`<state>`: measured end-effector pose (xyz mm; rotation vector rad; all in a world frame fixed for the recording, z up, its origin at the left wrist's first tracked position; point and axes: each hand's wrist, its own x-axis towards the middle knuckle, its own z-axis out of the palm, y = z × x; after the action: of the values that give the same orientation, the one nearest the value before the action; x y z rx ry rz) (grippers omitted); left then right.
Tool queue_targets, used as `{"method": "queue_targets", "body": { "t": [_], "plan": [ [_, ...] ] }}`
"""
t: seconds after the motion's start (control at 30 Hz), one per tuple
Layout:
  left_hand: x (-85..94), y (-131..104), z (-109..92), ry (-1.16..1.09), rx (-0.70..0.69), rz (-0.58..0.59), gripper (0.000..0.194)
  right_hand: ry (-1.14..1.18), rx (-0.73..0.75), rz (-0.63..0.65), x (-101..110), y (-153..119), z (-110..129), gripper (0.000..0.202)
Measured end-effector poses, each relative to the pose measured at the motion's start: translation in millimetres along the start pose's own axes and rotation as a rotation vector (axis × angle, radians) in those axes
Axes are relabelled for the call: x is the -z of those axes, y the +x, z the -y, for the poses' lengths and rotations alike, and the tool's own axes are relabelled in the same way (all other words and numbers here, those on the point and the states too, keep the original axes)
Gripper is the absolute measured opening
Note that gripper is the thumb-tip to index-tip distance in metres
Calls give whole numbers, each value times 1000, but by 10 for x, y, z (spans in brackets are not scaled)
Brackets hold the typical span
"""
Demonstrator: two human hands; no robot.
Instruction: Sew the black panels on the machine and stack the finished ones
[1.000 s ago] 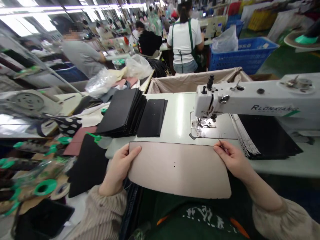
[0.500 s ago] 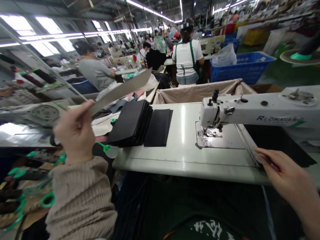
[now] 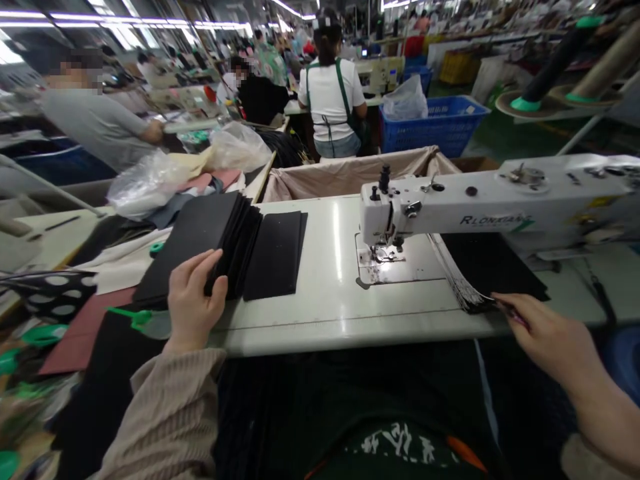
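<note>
My left hand (image 3: 195,300) is at the near right side of a thick stack of black panels (image 3: 195,227), fingers bent and apart, holding nothing I can see. Right of that stack lie a couple of smaller black panels (image 3: 275,253), flat on the sewing table. My right hand (image 3: 550,333) is closed around a small purple-handled tool (image 3: 517,315), mostly hidden in the palm. Its fingertips meet the near corner of another pile of black panels (image 3: 493,263), whose pale edges fan out beside the sewing machine (image 3: 450,203).
A fabric-lined bin (image 3: 345,175) stands behind the table, with a blue crate (image 3: 430,130) beyond it. Scraps and clear plastic bags (image 3: 150,183) crowd the left. A green-capped bottle (image 3: 155,323) lies near my left wrist. Co-workers sit ahead.
My left hand has come down from the raised position to the black stack, and the flat greyish piece it held is out of it. My right hand stays at the pale-edged pile. The view has shifted left.
</note>
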<state>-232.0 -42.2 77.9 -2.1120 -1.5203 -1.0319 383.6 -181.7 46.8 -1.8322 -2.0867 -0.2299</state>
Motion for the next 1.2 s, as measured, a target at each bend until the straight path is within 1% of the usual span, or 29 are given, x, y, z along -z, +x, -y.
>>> {"method": "queue_targets", "body": {
  "t": [0.07, 0.1, 0.13, 0.2, 0.27, 0.3, 0.33, 0.37, 0.4, 0.43, 0.5, 0.57, 0.63, 0.7, 0.77, 0.83, 0.9, 1.03, 1.13, 1.2],
  "plan": [
    [-164, 3, -411, -137, -52, -2, 45, 155, 77, -17, 112, 65, 346, 34],
    [-261, 2, -660, -230, -83, 39, 44, 256, 104, 14, 143, 100, 566, 34],
    [-365, -1, -929, -329, -116, 101, 43, 349, 142, 82, 150, 135, 806, 33],
    [-590, -18, -1489, -528, -199, 266, 42, 507, 258, 266, 95, 204, 1294, 26],
    [-818, -67, -1996, -664, -294, 480, 46, 606, 364, 425, -29, 262, 1700, 22],
    [-924, -108, -2198, -687, -358, 581, 48, 667, 404, 486, -102, 288, 1844, 18],
    [-1019, -160, -2351, -683, -424, 678, 51, 739, 445, 545, -174, 314, 1940, 18],
    [-1097, -222, -2450, -658, -473, 736, 53, 807, 477, 592, -244, 344, 1987, 16],
    [-1154, -291, -2493, -623, -505, 781, 55, 862, 484, 612, -310, 384, 1990, 15],
    [-1186, -362, -2485, -580, -512, 808, 56, 892, 466, 607, -375, 440, 1955, 14],
    [-1181, -492, -2352, -488, -443, 808, 55, 857, 356, 521, -512, 608, 1822, 18],
    [-1108, -583, -2149, -397, -316, 782, 53, 702, 229, 399, -672, 847, 1682, 28],
    [-1021, -617, -1972, -327, -206, 760, 51, 489, 172, 331, -844, 1112, 1604, 41],
    [-968, -597, -1868, -305, -170, 771, 51, 306, 187, 338, -994, 1335, 1590, 51],
    [-964, -534, -1834, -310, -170, 776, 51, 179, 215, 364, -1089, 1463, 1593, 55],
    [-1003, -444, -1838, -311, -168, 776, 54, 116, 227, 374, -1121, 1482, 1561, 53],
    [-1072, -336, -1853, -309, -164, 779, 57, 102, 219, 370, -1112, 1422, 1481, 50],
    [-1273, -113, -1883, -351, -208, 771, 55, 122, 184, 369, -1095, 1264, 1309, 48],
    [-1431, 7, -1929, -392, -266, 775, 54, 124, 142, 340, -1117, 1215, 1275, 47],
    [-1508, 44, -1972, -403, -284, 786, 55, 116, 111, 323, -1128, 1209, 1282, 45]
  ]
}}
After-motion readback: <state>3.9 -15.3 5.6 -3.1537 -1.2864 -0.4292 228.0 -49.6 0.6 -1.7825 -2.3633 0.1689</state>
